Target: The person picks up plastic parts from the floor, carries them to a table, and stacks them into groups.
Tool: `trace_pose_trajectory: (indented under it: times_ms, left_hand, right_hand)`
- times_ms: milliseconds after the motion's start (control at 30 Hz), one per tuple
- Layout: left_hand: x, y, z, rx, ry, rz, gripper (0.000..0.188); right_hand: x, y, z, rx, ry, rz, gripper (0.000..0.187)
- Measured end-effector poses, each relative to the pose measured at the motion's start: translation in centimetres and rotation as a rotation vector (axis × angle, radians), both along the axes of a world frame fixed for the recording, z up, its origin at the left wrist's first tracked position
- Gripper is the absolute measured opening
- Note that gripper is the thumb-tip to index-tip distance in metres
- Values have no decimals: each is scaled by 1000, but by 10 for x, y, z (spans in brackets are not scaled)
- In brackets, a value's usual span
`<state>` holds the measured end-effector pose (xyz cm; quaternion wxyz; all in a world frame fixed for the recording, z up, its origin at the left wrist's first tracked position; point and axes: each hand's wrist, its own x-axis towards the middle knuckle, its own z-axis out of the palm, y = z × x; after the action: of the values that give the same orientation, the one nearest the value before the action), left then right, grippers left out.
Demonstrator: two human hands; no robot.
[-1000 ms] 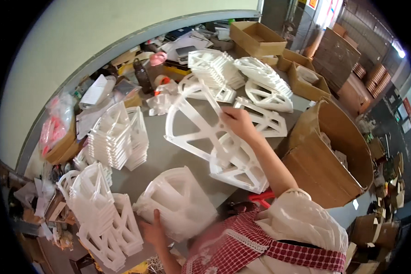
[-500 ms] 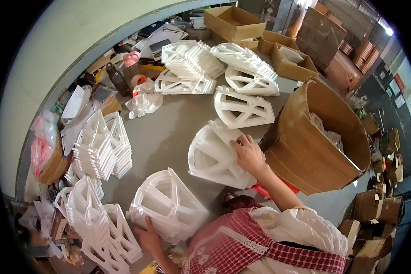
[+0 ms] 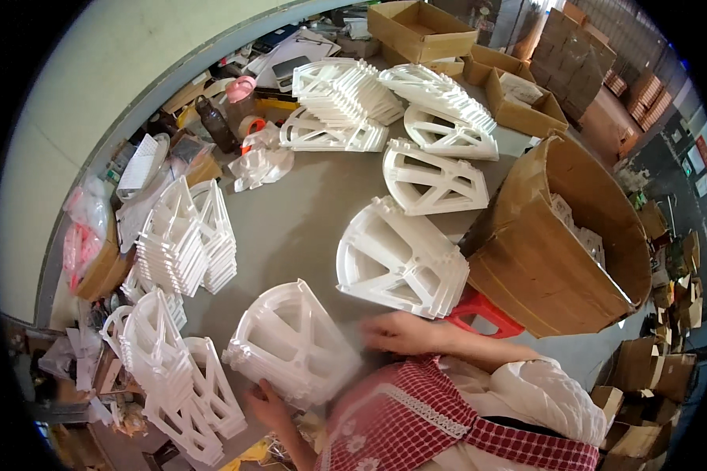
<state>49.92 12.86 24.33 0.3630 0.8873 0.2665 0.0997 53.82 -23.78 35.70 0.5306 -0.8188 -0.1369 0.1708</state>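
Note:
My left hand [image 3: 269, 406] rests against the lower left edge of a stack of white, fan-shaped plastic frames [image 3: 271, 334] near my body. Its visible fingers are stretched out, touching the stack rather than wrapped round it. Close to the right side of that stack is my right hand [image 3: 397, 334], its fingers smeared by motion; whether it holds anything does not show. Beyond it, a second stack of the same white frames [image 3: 397, 255] lies on the grey table [image 3: 279, 216] with no hand on it.
More stacked frames stand at left [image 3: 173, 243], at lower left [image 3: 161, 353] and at the back [image 3: 342, 94]. A large cardboard box [image 3: 518, 235] borders the right, above a red plastic item [image 3: 487, 315]. Bottles [image 3: 214, 124] and a crumpled clear bag [image 3: 261, 165] sit back left.
My right hand has let go of the right-hand stack and moved left, toward the stack near my body. My left hand stays by that stack. The whole view has shifted slightly.

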Motion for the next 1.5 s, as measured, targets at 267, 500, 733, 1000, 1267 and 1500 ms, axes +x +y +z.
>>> trace_pose_trajectory:
  times_ms: [267,500,733,1000,1267,1500]
  left_hand:
    - [-63,-26,6,33,-56,-5,36]
    - [-96,-50,-11,-82,78,-6,44]
    - [-78,-64,32,-913,53,279,51]
    - [-48,-61,72,-1598,37,190,45]
    - [-39,-53,68,-1481,-11,-129,62]
    - [-42,-46,85,-1510,12,-177,65]
  right_hand:
    - [14,59,-65,242,378,166,65]
    - [23,75,-61,605,940,-82,47]
    - [36,93,-41,628,902,-225,51]
    - [53,87,-31,685,842,-156,54]
    - [34,71,-23,622,775,-204,49]
    - [21,59,-20,573,684,-195,51]
